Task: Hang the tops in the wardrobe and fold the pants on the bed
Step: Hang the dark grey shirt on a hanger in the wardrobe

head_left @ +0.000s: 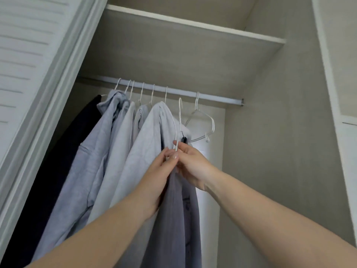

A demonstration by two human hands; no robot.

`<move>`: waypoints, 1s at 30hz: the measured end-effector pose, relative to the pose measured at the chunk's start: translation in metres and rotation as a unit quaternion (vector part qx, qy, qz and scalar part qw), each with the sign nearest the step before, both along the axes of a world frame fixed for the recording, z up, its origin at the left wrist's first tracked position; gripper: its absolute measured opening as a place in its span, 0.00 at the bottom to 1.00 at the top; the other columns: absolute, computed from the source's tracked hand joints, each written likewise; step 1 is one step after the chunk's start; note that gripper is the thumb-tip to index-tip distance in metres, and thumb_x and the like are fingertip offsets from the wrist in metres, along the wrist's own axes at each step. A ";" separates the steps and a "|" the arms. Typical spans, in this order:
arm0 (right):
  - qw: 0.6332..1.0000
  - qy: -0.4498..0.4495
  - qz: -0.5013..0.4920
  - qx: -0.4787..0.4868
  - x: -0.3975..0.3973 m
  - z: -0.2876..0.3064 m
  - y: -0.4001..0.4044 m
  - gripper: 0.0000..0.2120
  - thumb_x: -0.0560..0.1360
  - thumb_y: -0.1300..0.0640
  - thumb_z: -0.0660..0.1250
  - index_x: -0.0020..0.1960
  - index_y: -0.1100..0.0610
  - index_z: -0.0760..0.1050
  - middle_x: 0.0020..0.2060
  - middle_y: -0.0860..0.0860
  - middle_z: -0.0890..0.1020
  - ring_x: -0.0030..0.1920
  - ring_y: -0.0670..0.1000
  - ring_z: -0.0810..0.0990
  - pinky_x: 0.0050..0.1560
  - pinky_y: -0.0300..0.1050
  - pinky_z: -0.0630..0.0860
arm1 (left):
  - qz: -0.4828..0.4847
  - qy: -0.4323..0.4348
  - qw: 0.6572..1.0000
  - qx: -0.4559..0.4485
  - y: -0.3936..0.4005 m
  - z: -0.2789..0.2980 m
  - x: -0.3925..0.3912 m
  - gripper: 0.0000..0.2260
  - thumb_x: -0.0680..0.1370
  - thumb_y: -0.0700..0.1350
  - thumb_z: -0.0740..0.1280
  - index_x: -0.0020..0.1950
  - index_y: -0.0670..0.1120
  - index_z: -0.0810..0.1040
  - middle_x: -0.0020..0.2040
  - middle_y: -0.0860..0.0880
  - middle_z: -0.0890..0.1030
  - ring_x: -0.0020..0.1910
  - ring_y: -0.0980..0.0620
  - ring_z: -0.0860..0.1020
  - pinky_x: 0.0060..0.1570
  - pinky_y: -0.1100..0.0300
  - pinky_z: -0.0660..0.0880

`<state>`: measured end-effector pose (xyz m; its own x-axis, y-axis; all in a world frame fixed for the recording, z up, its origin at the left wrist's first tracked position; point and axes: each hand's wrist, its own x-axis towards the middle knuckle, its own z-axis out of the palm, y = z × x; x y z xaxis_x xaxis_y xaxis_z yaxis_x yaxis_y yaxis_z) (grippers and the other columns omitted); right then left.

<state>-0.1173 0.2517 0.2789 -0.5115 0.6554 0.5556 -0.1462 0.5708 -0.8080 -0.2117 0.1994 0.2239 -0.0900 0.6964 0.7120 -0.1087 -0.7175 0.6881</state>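
both hands meet below the wardrobe rail (pixel 216 95) — the right hand (pixel 193 165) pinches the neck of a white wire hanger (pixel 180 120), the left hand (pixel 160 175) grips a dark grey top (pixel 172 219) that hangs limp and creased under it, just right of the pale grey tops (pixel 116 151) already hung.

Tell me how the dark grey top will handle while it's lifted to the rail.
Probably floppy: the grey top hangs in limp folds below both hands. It likely swings, held only by the thin hanger. It may slip off that smooth wire.
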 end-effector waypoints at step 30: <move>0.985 0.168 0.000 0.038 -0.073 0.153 0.200 0.06 0.75 0.57 0.61 0.41 0.57 0.72 0.26 0.52 0.71 0.29 0.51 0.71 0.29 0.39 0.67 | 0.104 0.049 0.986 0.118 0.150 0.091 -0.037 0.21 0.78 0.37 0.64 0.71 0.48 0.69 0.61 0.49 0.80 0.58 0.54 0.79 0.61 0.58 0.75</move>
